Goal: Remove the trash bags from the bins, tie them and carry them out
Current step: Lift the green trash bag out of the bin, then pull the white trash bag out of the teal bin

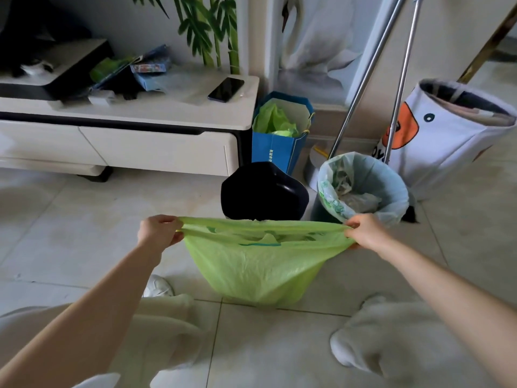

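A green trash bag [260, 267] hangs over the tiled floor in front of me, its mouth pulled wide and flat. My left hand [158, 232] grips the bag's left edge and my right hand [363, 232] grips its right edge. Behind the bag stands a black bin [263, 191]. To its right is a grey bin [321, 208] lined with a pale blue trash bag [391, 189] that holds crumpled rubbish.
A white TV cabinet [156, 147] with a phone [226, 89] on top stands at the left. A blue paper bag [277, 152] with green plastic sits beside it. Two mop poles [363, 88] lean against the wall, next to a white duck-print basket [447, 141].
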### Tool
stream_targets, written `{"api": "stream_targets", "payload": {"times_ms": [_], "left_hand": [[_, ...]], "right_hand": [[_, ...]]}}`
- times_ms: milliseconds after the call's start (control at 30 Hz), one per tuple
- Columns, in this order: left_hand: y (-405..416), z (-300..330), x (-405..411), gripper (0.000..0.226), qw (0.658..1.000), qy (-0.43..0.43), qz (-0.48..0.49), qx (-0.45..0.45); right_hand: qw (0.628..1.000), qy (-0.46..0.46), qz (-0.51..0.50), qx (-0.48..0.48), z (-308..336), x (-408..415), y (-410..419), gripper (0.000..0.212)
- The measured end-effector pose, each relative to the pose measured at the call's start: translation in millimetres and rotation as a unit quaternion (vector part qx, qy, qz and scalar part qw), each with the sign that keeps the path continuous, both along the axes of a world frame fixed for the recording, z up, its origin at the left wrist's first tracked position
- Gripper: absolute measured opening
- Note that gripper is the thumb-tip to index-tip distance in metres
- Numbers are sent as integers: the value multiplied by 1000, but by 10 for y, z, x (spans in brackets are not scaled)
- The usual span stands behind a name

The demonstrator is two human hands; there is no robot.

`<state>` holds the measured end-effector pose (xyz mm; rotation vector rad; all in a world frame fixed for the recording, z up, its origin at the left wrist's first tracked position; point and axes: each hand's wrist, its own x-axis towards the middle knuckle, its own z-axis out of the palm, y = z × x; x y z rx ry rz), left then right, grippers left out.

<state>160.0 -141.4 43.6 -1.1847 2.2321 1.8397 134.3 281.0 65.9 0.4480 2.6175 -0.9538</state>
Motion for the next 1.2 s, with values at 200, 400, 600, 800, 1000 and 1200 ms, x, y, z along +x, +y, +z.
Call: {"api": "stream_targets", "payload": {"times_ms": [200,400,600,800,1000,1200], "left_hand": [[246,235,52,49,933,10,-180,-310],[510,270,223,46,849,44,-313,-424],[967,374,71,27,842,102,-365,-385],[1644,404,-493,25,844,117,-402,-335],[2326,378,-996,26,851,103,-414,-306],[2892,126,-1418,23,864,74,-413,-277]], "right_hand": [[995,23,81,57,120,-9,-125,39],[979,77,159,106,244,35,-366,39],[986,68,134,78,404,-92,-188,40],[990,59,84,92,415,-362,385,32],[991,2,43,126,258,-618,1098,20],[995,-47,-89,-25,-12,-769,1495,26]]}}
